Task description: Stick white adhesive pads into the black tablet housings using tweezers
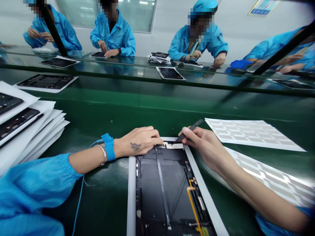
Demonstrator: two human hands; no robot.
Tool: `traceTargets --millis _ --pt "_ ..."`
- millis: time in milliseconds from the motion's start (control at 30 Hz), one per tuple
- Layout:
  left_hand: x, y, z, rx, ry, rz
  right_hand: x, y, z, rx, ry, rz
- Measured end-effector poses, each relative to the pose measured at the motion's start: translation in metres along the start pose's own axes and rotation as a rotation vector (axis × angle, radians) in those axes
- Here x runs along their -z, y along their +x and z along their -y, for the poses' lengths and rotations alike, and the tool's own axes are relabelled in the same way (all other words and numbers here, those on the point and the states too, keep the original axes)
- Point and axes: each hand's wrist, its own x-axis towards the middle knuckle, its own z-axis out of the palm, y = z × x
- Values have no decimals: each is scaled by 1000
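I have the black panel (pixel 149 183) at the frame's lower centre, my right hand (pixel 201 141) pinching tweezers (pixel 190 128) at its white strip (pixel 175 146), my left hand (pixel 140 141) curled at its top edge, grip unclear

A head-worn camera looks forward and down over a green workbench (pixel 105 114), its wearer's left hand (pixel 141 139) and right hand (pixel 203 144) close by at center, co-workers (pixel 125 34) farther off along the upper edge.
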Motion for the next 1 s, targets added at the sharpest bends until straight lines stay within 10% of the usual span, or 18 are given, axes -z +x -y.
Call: traceTargets --millis 467,1000 --pt "0 1 1 34 -31 41 3 -11 1 266 -228 -103" --pt "-1 0 1 29 -6 40 -7 -22 2 549 -420 89"
